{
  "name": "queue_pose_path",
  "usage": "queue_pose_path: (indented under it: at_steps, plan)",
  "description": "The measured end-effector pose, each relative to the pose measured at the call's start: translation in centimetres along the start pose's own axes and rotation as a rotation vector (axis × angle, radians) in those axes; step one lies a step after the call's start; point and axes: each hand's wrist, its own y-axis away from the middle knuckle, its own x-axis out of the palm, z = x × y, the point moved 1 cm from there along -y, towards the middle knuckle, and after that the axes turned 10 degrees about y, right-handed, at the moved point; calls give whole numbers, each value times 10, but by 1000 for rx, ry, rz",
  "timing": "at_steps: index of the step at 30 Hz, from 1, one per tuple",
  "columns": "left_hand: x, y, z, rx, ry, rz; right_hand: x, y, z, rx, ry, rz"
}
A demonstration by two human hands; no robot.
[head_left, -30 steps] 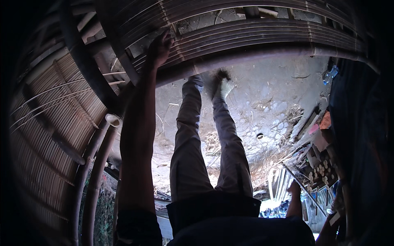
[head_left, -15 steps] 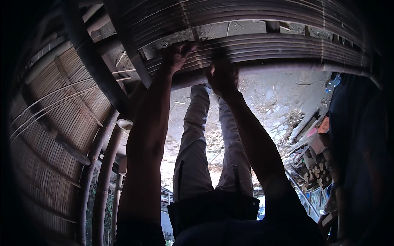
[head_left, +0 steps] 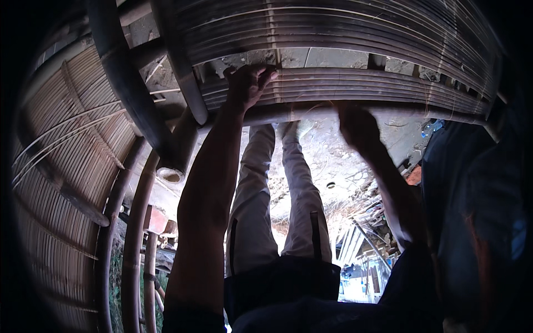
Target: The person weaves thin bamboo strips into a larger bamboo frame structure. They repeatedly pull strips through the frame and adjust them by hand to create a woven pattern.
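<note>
A bamboo slat panel (head_left: 344, 83) stretches in front of me, its thin strips running crosswise with an open gap between two bands. My left hand (head_left: 250, 87) rests on the lower band with bent, closed fingers beside a pale cross tie (head_left: 278, 89); what they pinch is too dark to make out. Out to the right, just below the thick front bamboo pole (head_left: 316, 110), my right hand (head_left: 360, 129) is closed in a fist, slightly blurred. A thin pale strand (head_left: 317, 105) arcs along the pole toward it, its end hidden in the fist.
Dark bamboo poles (head_left: 123, 77) cross at the left, one with a hollow cut end (head_left: 170, 175). Beyond them leans another woven slat panel (head_left: 66, 166) with loose thin strips. Below lies a littered dirt floor (head_left: 355, 166). Dark cloth (head_left: 472, 183) hangs at the right.
My right hand has moved right and slightly down, away from the left hand, and the pale strand now shows between them. My left hand has shifted slightly right along the slats.
</note>
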Motion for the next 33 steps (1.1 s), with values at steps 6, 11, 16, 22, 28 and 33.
queue_pose_path:
  at_steps: [6,11,16,22,28,33]
  plan:
    - [-3,11,7,-229,392,79,-19,6,68,-384,-648,-431]
    - [-1,9,6,-13,138,27,11,20,14,-346,-638,-244]
    - [5,7,15,-29,240,-8,0,20,21,50,-441,-549]
    - [-15,16,-19,60,-188,-255,17,80,5,85,-1368,-312]
    - [6,25,-34,168,-612,-425,139,174,-14,515,-350,-344]
    - [0,-1,-15,197,-443,-338,228,218,-54,1063,-1778,-158]
